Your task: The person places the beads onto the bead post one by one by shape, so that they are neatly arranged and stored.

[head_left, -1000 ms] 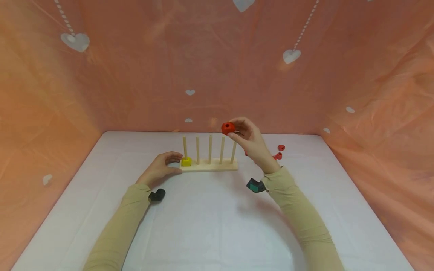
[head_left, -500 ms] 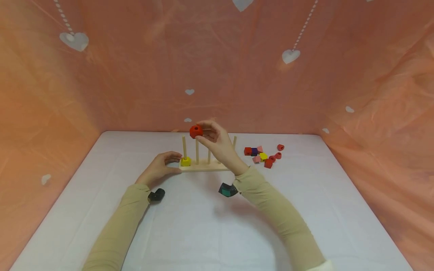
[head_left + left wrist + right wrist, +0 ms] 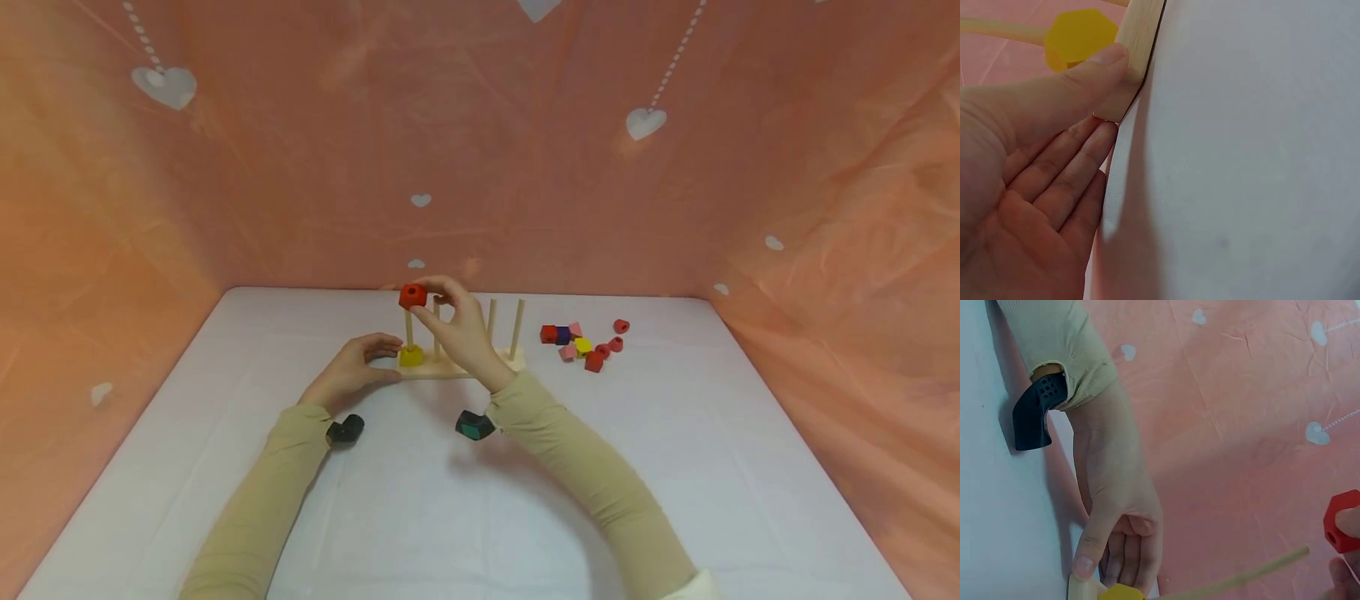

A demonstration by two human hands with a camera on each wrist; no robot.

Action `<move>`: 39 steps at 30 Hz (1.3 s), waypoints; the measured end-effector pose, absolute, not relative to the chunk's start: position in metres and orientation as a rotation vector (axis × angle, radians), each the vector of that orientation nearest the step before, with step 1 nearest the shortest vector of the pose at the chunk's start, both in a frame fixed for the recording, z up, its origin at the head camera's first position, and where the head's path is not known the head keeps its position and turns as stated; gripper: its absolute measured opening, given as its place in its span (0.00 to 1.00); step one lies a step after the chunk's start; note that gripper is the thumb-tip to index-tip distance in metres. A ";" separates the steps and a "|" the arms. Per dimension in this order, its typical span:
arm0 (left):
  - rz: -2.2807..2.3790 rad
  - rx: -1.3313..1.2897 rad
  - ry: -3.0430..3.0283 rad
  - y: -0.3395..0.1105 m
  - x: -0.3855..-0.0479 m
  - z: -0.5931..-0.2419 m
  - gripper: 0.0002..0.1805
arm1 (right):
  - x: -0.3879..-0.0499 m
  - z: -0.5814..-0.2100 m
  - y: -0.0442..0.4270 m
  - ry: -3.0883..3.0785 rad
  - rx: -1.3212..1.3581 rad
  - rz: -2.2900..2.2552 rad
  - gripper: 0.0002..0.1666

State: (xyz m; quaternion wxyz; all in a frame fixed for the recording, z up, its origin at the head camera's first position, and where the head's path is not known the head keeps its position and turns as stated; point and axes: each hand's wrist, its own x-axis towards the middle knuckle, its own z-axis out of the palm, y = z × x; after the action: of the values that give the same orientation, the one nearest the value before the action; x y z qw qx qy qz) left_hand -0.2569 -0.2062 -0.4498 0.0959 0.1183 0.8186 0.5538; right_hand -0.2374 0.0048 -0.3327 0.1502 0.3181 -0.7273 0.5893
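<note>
A pale wooden stand (image 3: pixel 427 372) with several upright pegs lies lengthwise on the table. My left hand (image 3: pixel 351 368) grips its left end, the thumb (image 3: pixel 1100 65) against the base and the fingers at the end face. Low on the leftmost peg sits a yellow bead (image 3: pixel 411 357). Between thumb and fingertips my right hand (image 3: pixel 459 332) pinches a faceted red bead (image 3: pixel 412 297), with a hole showing in its top. That bead hovers over the leftmost peg; in the right wrist view a small gap separates it from the peg tip (image 3: pixel 1304 551). The right forearm and hand hide parts of the middle pegs.
Right of the stand lies a loose group of beads: red (image 3: pixel 594 362), dark purple (image 3: pixel 563 336), pink (image 3: pixel 567 353) and yellow (image 3: pixel 582 347). White cloth (image 3: pixel 420 517) covers the table. Pink curtain (image 3: pixel 480 167) encloses the back and sides. Black wrist mounts (image 3: pixel 475 426) stick out from both sleeves.
My right hand has carried the red bead leftward, from above the right-hand pegs to above the leftmost peg, ending slightly lower. The loose beads came into sight. The left hand stayed put.
</note>
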 end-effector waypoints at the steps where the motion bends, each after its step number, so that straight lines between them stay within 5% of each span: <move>1: 1.637 0.357 2.429 -0.207 -0.257 -0.450 0.30 | -0.237 -0.332 0.003 -2.086 0.907 1.677 0.18; 24: 1.612 0.291 2.416 -0.207 -0.258 -0.447 0.31 | -0.256 -0.343 -0.007 -2.180 0.849 1.907 0.20; 39: 1.581 0.281 2.457 -0.205 -0.258 -0.451 0.31 | -0.267 -0.405 -0.014 -2.422 0.539 1.880 0.17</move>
State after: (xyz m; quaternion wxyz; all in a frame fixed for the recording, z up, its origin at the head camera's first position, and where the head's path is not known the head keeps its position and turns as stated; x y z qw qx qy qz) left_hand -0.2582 -0.2053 -0.4507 0.1032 0.0953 0.8326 0.5358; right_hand -0.2670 -0.0137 -0.4052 0.0143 0.1732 -0.7780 0.6038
